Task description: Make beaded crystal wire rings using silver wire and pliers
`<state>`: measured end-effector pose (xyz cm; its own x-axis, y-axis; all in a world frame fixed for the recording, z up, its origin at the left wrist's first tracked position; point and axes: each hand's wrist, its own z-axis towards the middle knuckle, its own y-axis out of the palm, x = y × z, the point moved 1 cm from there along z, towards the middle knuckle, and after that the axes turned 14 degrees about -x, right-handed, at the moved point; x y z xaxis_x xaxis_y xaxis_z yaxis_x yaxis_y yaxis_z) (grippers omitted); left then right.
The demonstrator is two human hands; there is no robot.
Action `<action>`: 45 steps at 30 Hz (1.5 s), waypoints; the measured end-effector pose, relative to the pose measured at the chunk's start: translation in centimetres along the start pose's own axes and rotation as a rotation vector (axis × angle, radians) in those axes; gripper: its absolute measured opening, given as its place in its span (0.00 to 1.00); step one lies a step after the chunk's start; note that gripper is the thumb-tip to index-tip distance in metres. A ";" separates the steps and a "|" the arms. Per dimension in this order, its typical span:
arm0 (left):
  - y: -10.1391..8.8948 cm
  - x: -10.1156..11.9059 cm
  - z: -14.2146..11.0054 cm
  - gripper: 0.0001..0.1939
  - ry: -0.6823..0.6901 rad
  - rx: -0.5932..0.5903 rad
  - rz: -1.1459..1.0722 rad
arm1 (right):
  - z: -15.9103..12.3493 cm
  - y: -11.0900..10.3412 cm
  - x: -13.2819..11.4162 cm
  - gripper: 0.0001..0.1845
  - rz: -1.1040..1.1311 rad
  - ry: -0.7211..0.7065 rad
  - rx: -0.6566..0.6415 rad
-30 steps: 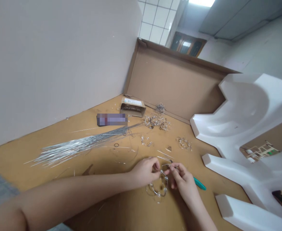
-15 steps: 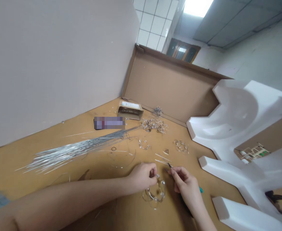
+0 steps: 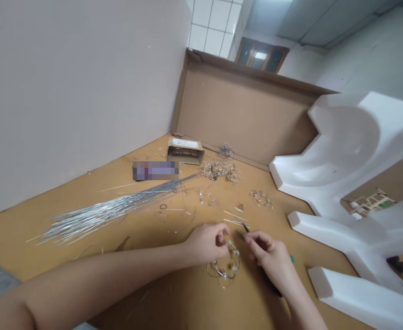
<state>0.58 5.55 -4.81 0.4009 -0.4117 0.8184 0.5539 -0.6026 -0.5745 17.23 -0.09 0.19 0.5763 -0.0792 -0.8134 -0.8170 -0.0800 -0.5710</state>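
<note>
My left hand is closed in a pinch on a small wire ring strung with clear beads, which hangs below my fingers just over the brown board. My right hand is closed around thin pliers with a teal handle; their dark tip points toward the top of the beaded ring, close to my left fingertips.
A long bundle of silver wires lies to the left. Loose beaded pieces and a small cardboard box sit farther back. A finished ring lies to the right. White foam blocks border the right side; an upright cardboard panel stands behind.
My right hand drew slightly away from the ring and then came back with the pliers tip near my left fingers. The camera view shifted a little; the ring stays in my left hand.
</note>
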 end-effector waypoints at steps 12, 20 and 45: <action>-0.1 0.3 -0.1 0.08 0.120 0.022 0.046 | -0.1 0.1 0.4 0.12 0.012 -0.026 -0.036; -0.4 1.2 -0.6 0.09 0.079 0.059 0.104 | -0.6 0.1 0.0 0.11 -0.042 -0.084 -0.063; -1.0 0.7 0.5 0.08 0.123 -0.257 -0.590 | 0.0 0.5 0.5 0.15 0.071 -0.045 -0.071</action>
<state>0.68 6.14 -3.68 -0.0125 -0.0278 0.9995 0.4572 -0.8892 -0.0190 17.14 -0.20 -0.50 0.5141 -0.0430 -0.8566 -0.8514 -0.1462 -0.5036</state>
